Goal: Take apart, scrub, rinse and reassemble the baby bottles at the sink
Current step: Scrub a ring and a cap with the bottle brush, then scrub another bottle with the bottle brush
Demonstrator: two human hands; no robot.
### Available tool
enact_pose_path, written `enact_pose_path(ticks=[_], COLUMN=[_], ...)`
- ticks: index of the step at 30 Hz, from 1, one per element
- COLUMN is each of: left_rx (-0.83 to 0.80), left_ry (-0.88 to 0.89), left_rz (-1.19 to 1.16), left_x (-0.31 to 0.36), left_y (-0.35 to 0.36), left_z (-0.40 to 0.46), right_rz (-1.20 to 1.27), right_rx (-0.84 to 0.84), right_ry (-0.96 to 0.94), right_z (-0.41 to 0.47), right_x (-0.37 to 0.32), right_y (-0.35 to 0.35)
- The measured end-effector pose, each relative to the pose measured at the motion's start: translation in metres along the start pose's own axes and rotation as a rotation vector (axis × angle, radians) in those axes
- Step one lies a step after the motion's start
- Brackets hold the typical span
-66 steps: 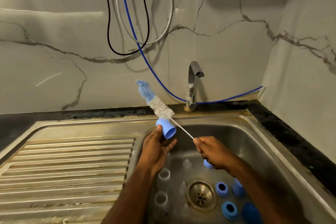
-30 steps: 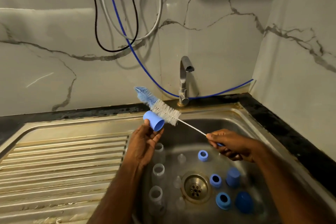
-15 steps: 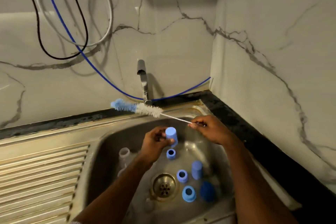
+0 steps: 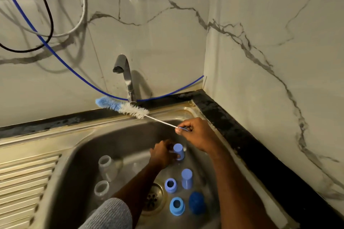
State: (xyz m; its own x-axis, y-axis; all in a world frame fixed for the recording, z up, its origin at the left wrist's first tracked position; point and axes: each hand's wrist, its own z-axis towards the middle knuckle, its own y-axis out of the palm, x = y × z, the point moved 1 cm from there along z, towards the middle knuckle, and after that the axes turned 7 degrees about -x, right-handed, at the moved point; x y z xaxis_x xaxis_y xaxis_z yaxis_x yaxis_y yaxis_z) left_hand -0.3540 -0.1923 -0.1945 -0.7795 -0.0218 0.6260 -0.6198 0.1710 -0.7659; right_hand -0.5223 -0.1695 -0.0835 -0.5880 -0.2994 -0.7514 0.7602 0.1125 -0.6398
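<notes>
Hands [image 4: 162,152] at work over the steel sink [image 4: 119,141], one on a blue cap, one on a bottle brush.

Left hand low in the basin, fingers [image 4: 170,151] curled round a pale blue cap [image 4: 178,150] that stands closed end up; right hand [image 4: 197,134] at its 1 o'clock, fingers pinched on the wire handle of the brush [image 4: 122,107], bristle head out toward 10 o'clock below the tap [image 4: 125,74]; clear bottles [image 4: 107,166] at the basin's 9 o'clock; more blue rings and caps [image 4: 171,185] at 5 o'clock, beside the drain [image 4: 154,197].
</notes>
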Motion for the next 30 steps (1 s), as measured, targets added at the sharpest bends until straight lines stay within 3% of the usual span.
enact_pose_path(ticks=[6,15,22,30], left_rx=[0.005,0.076,0.172,-0.031], left_ry=[0.024,0.101,-0.078,-0.218], left_rz=[0.061,0.101,0.324,0.497], left_x=[0.005,-0.021,-0.076,-0.085], left_y=[0.003,-0.075,-0.146,-0.141], left_z=[-0.008,-0.076,-0.159,-0.183], right_rz=[-0.026,-0.050,-0.018,-0.006], right_rx=[-0.085,-0.171,-0.290,-0.330], right_ry=[0.004,-0.012,-0.067,-0.092], right_z=[0.000,0.002,-0.001,-0.006], right_x=[-0.007,-0.019,-0.036,-0.038], right_y=[0.006,0.022,0.048,0.052])
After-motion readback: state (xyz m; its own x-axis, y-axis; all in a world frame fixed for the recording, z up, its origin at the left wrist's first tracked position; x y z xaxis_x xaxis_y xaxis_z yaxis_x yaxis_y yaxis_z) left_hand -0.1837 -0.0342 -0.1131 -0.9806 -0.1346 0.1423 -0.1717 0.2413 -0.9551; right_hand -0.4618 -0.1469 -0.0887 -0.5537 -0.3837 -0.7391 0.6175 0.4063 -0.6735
